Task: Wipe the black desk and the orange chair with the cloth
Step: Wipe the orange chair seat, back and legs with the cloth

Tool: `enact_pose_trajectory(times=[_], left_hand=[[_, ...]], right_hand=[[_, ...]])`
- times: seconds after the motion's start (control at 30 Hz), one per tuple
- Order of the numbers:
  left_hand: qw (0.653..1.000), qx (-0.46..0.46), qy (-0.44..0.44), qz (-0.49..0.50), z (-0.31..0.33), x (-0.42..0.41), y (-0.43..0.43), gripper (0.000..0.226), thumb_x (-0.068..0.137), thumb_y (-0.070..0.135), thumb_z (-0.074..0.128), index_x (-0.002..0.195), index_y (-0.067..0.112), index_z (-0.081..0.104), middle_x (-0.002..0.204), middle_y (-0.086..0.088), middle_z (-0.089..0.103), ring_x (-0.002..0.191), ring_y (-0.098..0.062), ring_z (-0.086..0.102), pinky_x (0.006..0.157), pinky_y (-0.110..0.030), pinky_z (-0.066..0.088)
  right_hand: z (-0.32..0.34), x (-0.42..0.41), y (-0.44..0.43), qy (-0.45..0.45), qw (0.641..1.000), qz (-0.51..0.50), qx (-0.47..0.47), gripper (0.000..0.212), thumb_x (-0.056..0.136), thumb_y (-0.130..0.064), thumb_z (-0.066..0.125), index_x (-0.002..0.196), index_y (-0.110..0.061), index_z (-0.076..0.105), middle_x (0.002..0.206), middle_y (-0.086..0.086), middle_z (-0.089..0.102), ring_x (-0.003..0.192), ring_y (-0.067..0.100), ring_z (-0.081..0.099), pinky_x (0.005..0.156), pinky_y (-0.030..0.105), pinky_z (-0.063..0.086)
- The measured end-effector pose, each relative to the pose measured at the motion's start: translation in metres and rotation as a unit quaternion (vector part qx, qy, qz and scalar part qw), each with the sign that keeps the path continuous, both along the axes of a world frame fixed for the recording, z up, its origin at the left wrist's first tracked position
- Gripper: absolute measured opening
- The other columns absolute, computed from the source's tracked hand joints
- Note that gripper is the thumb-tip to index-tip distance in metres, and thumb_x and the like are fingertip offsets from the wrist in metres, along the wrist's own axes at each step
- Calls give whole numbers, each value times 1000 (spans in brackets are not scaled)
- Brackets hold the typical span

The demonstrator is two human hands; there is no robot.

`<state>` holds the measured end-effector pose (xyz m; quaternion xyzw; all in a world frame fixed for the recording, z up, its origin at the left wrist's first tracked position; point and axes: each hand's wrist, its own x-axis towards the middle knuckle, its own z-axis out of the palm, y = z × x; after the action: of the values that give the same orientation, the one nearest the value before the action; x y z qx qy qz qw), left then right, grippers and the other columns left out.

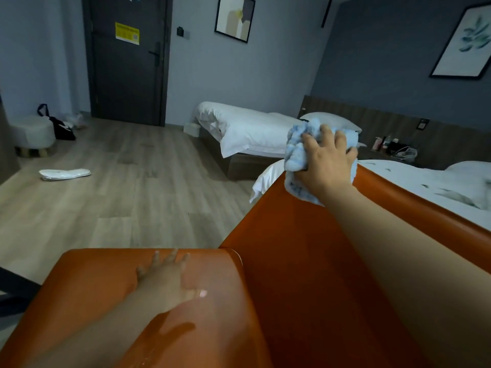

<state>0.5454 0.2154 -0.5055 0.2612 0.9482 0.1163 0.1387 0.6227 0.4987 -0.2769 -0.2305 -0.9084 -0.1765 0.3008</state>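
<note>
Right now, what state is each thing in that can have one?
orange chair, upright.
cloth, bunched, on the orange chair's top edge.
right hand, gripping the cloth.
left hand, fingers straight, resting on the orange chair.
door, closed.

— What kind of place is this?
— A twin hotel room: far bed and near bed in white linen along one headboard, a yellow notice on the dark door.
</note>
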Motion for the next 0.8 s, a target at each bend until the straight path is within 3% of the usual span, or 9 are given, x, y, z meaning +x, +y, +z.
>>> enact_pose_trajectory(times=[0.1, 0.3, 0.47, 0.8], left_hand=[[999, -37, 3, 16, -5, -2, 4, 142, 28, 103, 21, 152, 34, 11, 161, 8, 3, 148, -26, 2, 117, -52, 12], [997, -46, -4, 63, -27, 4, 8, 119, 57, 92, 47, 152, 37, 3, 161, 6, -10, 147, -31, -12, 114, -62, 1], [994, -91, -11, 61, -23, 6, 10, 123, 57, 93, 45, 153, 34, -3, 160, 4, -18, 145, -35, -18, 112, -63, -3], [996, -71, -8, 60, -32, 6, 9, 122, 56, 94, 43, 153, 35, -2, 160, 4, -17, 144, -34, -21, 111, -63, -8]], right_hand=[[-3, -12, 10, -15, 999, -26, 21, 75, 79, -55, 61, 143, -29, 32, 155, 11, 17, 143, 41, 9, 109, 67, 9], [-17, -30, 12, -28, 994, -72, 72, 80, 79, -70, 46, 144, -25, 32, 156, 13, 19, 142, 44, 12, 108, 69, 10], [-36, -36, 8, -50, 989, -53, 126, 83, 79, -74, 40, 145, -25, 33, 155, 11, 23, 144, 40, 12, 109, 70, 5], [-150, -37, -31, -212, 969, 7, 125, 95, 74, -72, 52, 151, -27, 20, 160, 10, 4, 146, 37, -3, 105, 72, -8]])
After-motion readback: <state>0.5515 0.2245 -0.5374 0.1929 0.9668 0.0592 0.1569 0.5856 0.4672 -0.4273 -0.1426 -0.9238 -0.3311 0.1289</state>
